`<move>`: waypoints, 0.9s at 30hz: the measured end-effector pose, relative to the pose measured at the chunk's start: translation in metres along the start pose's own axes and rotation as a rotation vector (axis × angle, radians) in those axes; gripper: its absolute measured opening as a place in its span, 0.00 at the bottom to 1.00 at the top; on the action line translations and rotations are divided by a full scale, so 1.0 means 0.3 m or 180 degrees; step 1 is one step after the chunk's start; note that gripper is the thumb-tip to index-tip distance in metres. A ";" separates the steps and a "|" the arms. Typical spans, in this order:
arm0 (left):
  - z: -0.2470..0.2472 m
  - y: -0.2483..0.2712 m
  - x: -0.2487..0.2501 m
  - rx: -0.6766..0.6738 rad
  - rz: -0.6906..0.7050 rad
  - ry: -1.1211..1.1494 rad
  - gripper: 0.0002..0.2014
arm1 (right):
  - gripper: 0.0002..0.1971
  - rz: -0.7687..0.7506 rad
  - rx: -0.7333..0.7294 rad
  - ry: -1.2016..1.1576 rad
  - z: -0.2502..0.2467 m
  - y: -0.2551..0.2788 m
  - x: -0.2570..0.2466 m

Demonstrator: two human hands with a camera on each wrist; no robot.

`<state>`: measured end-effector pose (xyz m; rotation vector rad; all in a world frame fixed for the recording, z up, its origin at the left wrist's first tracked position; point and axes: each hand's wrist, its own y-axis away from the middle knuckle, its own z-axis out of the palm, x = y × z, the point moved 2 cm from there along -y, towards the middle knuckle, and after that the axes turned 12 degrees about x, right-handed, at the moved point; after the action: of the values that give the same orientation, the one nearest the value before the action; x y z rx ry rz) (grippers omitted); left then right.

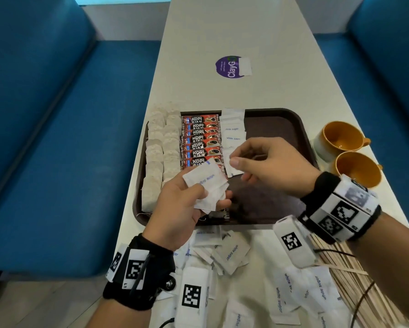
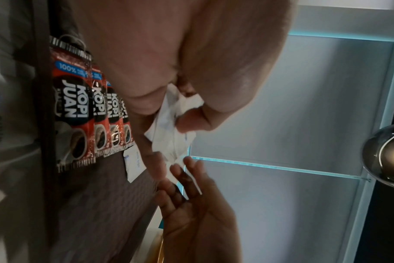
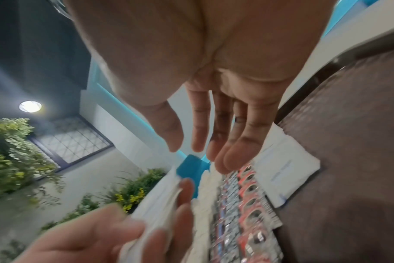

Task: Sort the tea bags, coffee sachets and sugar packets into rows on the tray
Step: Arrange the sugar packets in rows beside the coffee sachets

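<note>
Sugar row's in progress: left hand (image 1: 175,209) grips a stack of white paper sugar packets (image 1: 204,183), right hand (image 1: 267,162), loose-fingered and holding nothing, hovers just right of it, probably pulling one off next.

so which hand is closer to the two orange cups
Right. The right hand is over the tray's middle, just left of the cups; the left hand, holding sugar packets, is farther left, near the tray's front edge.

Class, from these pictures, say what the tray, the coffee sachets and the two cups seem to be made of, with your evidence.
Tray: likely plastic, dark brown, matt textured surface, rounded moulded corners.
Coffee sachets: glossy printed foil or plastic film, with crimped serrated ends.
Cups: probably glazed ceramic, shiny mustard inside, pale outside.
</note>
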<state>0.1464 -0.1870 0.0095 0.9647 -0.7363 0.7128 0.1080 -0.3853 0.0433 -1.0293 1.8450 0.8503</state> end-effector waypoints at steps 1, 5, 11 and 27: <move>0.007 0.005 0.000 -0.0036 0.0008 -0.0021 0.22 | 0.06 -0.0033 -0.0063 -0.0118 0.010 0.027 -0.016; 0.023 0.022 -0.003 -0.0159 -0.0007 -0.0224 0.19 | 0.10 -0.0169 -0.0032 -0.0090 0.034 0.064 0.001; 0.016 0.035 -0.011 -0.0012 -0.0069 -0.0383 0.16 | 0.05 -0.0279 -0.0040 -0.0325 0.020 0.080 0.020; 0.039 0.027 -0.010 0.0203 -0.0005 -0.0630 0.09 | 0.20 -0.0222 -0.0171 -0.0368 0.005 0.056 0.004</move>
<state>0.1356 -0.1949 0.0153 1.1048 -0.8900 0.6485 0.0931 -0.3770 0.0442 -1.0496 1.6882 0.9031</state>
